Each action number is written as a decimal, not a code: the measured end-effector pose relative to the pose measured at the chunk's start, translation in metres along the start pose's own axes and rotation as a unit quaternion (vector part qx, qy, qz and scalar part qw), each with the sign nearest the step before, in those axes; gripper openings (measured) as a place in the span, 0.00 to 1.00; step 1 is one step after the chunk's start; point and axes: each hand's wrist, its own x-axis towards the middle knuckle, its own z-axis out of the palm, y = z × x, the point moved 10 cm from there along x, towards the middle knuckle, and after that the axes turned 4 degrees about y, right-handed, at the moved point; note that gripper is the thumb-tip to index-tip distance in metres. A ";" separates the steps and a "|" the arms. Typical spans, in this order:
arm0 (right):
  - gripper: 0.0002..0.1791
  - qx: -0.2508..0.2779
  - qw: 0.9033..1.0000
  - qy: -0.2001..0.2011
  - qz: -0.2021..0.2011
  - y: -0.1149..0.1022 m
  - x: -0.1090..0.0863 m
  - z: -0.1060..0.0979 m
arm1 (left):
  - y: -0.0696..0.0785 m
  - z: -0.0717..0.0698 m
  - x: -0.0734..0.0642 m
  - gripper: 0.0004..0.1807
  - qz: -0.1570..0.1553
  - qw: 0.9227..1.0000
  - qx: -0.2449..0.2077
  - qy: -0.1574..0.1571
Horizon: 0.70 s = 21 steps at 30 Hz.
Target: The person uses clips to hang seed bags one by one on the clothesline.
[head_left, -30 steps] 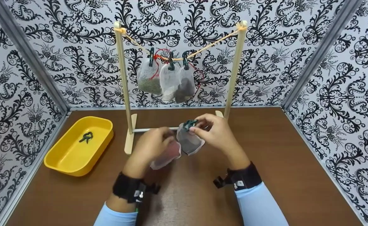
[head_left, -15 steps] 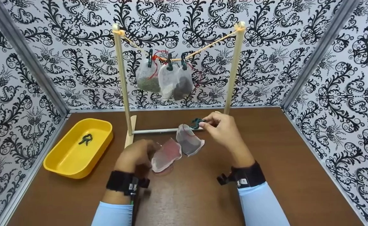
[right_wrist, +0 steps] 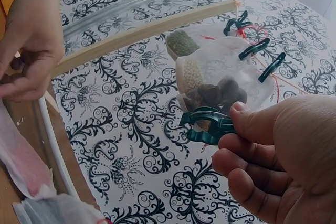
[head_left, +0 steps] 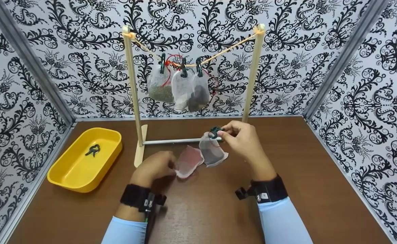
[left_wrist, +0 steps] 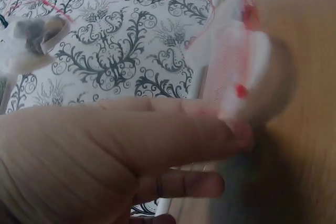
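My left hand [head_left: 156,166] pinches the near end of a white mesh pouch with pinkish-red contents [head_left: 189,161]; the left wrist view shows the thumb on its edge [left_wrist: 231,72]. Beside it, touching, lies a similar pouch with dark grey contents [head_left: 213,152]. Between thumb and fingertips, my right hand [head_left: 242,139] holds a dark green plastic clip [right_wrist: 207,125]. That clip overlaps the grey pouch's top in the head view, but appears apart from the pouches in the right wrist view.
Three filled pouches [head_left: 183,89] hang by green clips from an orange cord [head_left: 234,47] strung on a wooden frame [head_left: 134,84]. A white bar [head_left: 171,141] crosses its base. At left, a yellow tray [head_left: 108,162] contains a dark green clip [head_left: 92,150].
My left hand drew back from above the pink pouch, then took its near end. Both pouches have shifted right. The right hand with its clip moved slightly right.
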 end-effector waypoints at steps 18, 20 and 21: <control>0.03 0.008 1.000 0.001 -0.003 -0.002 0.001 -0.006 | 0.054 -0.113 -0.024 0.08 -0.006 0.944 0.011 0.330; 0.02 0.006 1.000 0.003 -0.006 -0.001 0.002 -0.006 | 0.062 -0.129 -0.033 0.09 0.008 0.926 0.039 0.376; 0.03 0.007 1.000 0.004 -0.007 -0.002 0.002 -0.007 | 0.064 -0.136 -0.037 0.09 0.014 0.915 0.050 0.399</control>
